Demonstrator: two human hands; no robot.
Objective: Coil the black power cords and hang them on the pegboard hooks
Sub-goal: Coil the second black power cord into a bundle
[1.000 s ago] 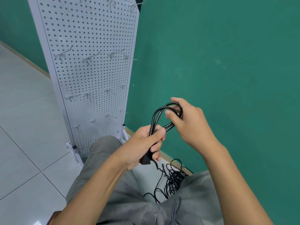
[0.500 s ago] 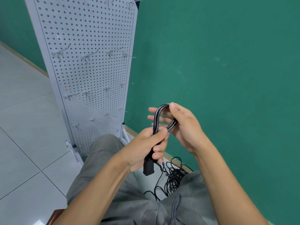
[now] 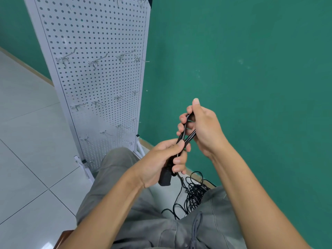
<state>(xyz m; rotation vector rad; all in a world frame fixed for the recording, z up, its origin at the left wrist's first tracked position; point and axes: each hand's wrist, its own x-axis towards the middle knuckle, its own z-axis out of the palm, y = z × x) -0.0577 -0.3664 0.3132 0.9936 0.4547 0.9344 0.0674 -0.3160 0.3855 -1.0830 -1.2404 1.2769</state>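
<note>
A black power cord [image 3: 186, 136] is folded into a small loop in front of my chest. My left hand [image 3: 161, 162] grips the loop's lower end, and the cord's black plug [image 3: 165, 177] sticks out below the fist. My right hand [image 3: 203, 126] holds the top of the loop, fingers curled round the strands. The rest of the cord trails down to a tangled pile of black cords [image 3: 193, 196] on the floor between my knees. The white pegboard [image 3: 93, 78] stands to the left, with several bare metal hooks [image 3: 95, 62].
A green wall [image 3: 251, 69] rises right behind my hands. The pegboard rests on white feet [image 3: 84, 165] on the pale tiled floor [image 3: 27, 141]. My grey trouser legs fill the lower part of the view, and a brown seat edge shows at the bottom left.
My right hand has turned over the loop's top and closed its fingers round the strands. The plug has slid lower out of my left fist. The loop looks tighter.
</note>
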